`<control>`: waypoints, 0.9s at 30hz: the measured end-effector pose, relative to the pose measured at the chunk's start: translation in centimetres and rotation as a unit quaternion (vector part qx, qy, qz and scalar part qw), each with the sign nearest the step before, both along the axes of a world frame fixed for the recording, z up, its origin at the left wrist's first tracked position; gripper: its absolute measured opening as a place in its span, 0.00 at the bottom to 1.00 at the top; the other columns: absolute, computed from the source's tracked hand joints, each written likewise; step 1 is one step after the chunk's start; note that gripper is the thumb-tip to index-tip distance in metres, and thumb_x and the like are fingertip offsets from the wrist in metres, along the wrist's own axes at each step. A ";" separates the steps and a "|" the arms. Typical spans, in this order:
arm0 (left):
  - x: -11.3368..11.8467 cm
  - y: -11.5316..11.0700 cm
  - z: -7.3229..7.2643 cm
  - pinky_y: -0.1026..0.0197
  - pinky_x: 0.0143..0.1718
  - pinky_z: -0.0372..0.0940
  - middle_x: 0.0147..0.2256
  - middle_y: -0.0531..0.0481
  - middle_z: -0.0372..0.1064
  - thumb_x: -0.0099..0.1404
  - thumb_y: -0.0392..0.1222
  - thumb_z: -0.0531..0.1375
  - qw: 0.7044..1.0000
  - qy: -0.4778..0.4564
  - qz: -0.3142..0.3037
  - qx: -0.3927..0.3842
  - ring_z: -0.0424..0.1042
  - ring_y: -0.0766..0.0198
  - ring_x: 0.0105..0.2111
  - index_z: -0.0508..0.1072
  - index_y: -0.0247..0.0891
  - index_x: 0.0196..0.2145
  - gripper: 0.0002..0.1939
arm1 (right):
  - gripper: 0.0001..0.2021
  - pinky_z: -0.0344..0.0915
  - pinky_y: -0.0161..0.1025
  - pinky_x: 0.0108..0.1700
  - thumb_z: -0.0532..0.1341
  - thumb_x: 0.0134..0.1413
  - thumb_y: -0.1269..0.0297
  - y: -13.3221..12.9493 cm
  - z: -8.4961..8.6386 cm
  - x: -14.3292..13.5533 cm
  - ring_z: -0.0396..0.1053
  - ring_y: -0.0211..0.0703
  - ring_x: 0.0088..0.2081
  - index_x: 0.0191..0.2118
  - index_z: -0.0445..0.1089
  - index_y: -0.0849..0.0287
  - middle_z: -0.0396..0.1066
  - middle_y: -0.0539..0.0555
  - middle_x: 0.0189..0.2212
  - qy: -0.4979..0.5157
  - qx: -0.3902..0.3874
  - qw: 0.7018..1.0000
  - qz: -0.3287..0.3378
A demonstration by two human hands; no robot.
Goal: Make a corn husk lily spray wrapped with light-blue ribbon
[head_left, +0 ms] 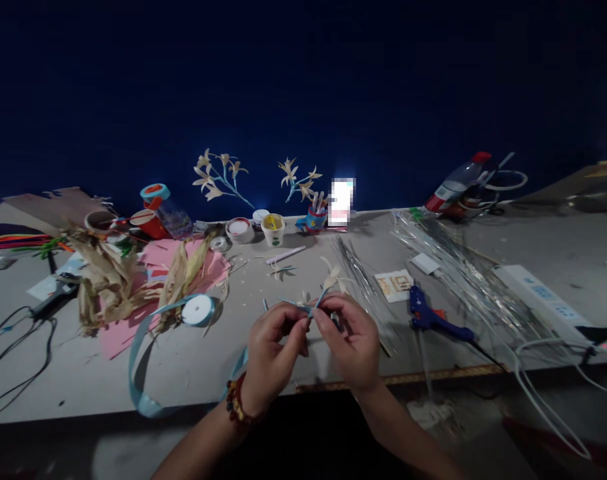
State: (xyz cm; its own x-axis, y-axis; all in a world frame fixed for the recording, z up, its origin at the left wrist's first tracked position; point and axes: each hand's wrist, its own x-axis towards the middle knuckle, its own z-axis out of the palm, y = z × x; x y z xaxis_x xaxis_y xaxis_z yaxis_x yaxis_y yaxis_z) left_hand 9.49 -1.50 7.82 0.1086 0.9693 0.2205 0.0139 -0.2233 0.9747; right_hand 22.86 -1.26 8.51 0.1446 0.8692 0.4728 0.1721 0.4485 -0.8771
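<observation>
Near the table's front edge, my left hand (pixel 276 343) pinches a thin blue-wrapped stem, its thumb and forefinger closed on it. My right hand (pixel 349 337) grips the same stem close beside, the fingertips of both hands almost touching. A pale husk flower (pixel 332 277) rises from the stem above my right fingers. Light blue ribbon (pixel 144 400) loops over the table to the left of my hands, beside a ribbon roll (pixel 198 310). Small blue-wrapped pieces (pixel 283 269) lie beyond my hands.
Dried corn husks (pixel 108 280) lie on pink paper (pixel 121 333) at left. Two flower sprays (pixel 226 177) stand behind, near cups (pixel 273 230). Wires (pixel 366 280), a blue glue gun (pixel 436 320), a power strip (pixel 543 297) and bottles (pixel 456 187) are at right.
</observation>
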 end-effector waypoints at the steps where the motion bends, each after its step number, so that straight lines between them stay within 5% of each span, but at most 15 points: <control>1: 0.0 0.0 -0.1 0.67 0.22 0.63 0.28 0.51 0.66 0.66 0.40 0.59 1.000 -0.024 -0.004 -0.017 0.67 0.70 0.20 0.72 0.37 0.33 0.05 | 0.03 0.65 0.40 0.39 0.60 0.58 0.70 0.0 0.0 0.1 0.68 0.43 0.36 0.35 0.69 0.56 0.68 0.52 0.32 0.006 -0.003 1.000 0.001; 10: 0.0 -0.1 -0.1 0.68 0.21 0.63 0.26 0.53 0.65 0.65 0.42 0.60 0.994 -0.076 -0.034 -0.075 0.66 0.72 0.19 0.71 0.36 0.33 0.07 | 0.02 0.65 0.45 0.45 0.63 0.56 0.69 0.6 -0.1 1.1 0.68 0.46 0.41 0.33 0.72 0.55 0.69 0.53 0.33 -0.029 -0.001 0.999 0.023; 17: -0.5 0.4 0.4 0.68 0.22 0.62 0.22 0.56 0.66 0.64 0.43 0.61 0.971 -0.125 -0.122 -0.165 0.66 0.72 0.17 0.69 0.36 0.34 0.07 | 0.03 0.67 0.44 0.46 0.63 0.56 0.66 1.0 -0.2 2.1 0.71 0.45 0.41 0.34 0.74 0.55 0.73 0.53 0.35 0.034 -0.041 0.991 0.120; 27: -0.1 0.3 0.9 0.66 0.28 0.66 0.29 0.53 0.70 0.65 0.39 0.61 0.997 -0.046 -0.029 -0.056 0.70 0.70 0.24 0.72 0.36 0.37 0.04 | 0.04 0.68 0.39 0.43 0.65 0.55 0.63 0.7 -1.1 1.7 0.72 0.43 0.37 0.33 0.75 0.56 0.74 0.52 0.31 0.046 -0.091 0.992 0.076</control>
State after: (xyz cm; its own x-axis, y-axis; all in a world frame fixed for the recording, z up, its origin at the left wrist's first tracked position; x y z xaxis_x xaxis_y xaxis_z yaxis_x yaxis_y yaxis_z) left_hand 9.44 -1.19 8.69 0.1490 0.9811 0.1233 -0.0871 -0.1112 0.9900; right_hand 24.59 -0.51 7.45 0.0402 0.9543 0.2960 0.0294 0.2950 -0.9551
